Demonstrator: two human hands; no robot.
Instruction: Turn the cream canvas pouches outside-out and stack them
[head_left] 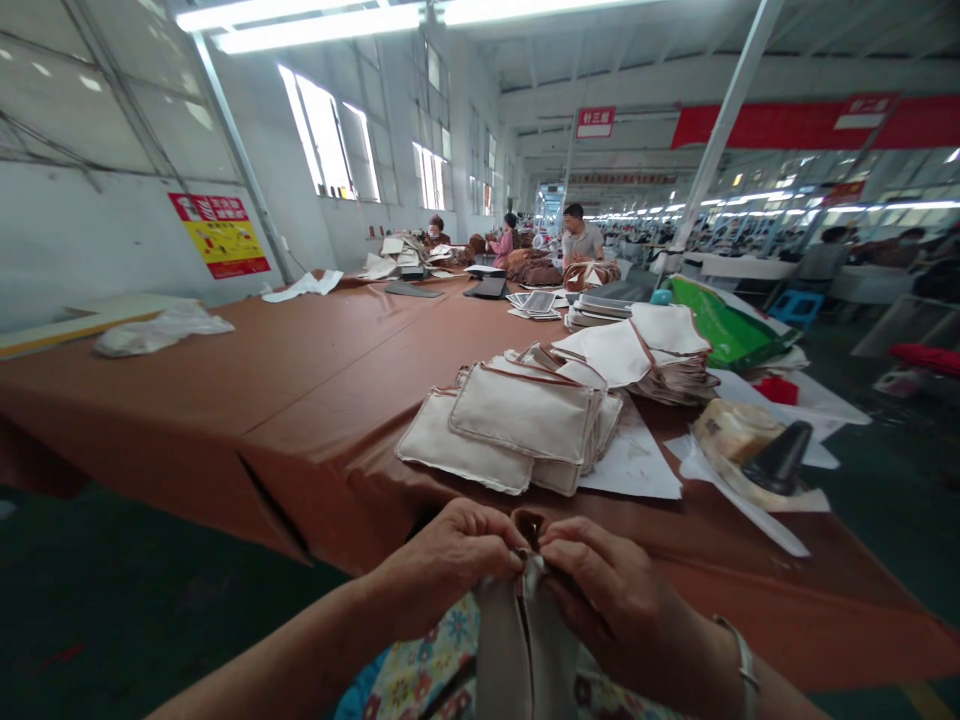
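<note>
Between my two hands is a pale beige fabric piece (504, 640) with a brown edge and a dark slit down its middle, hanging in front of my lap. My left hand (461, 545) pinches its top edge from the left, thumb against fingers. On the other side my right hand (604, 575) grips the same edge, fingers curled; a bracelet circles that wrist. A small brown fold (529, 522) sticks up between the fingertips. Just beyond, a pile of flat beige pieces with brown edging (525, 410) lies on the table.
A brown sheet covers the long table (330, 350). Another beige stack (675, 375), a black cone-shaped object (780, 458) and a green bag (720, 325) lie to the right. Crumpled clear plastic (161, 330) is on the left. Several people work farther back, one in a light shirt (581, 238).
</note>
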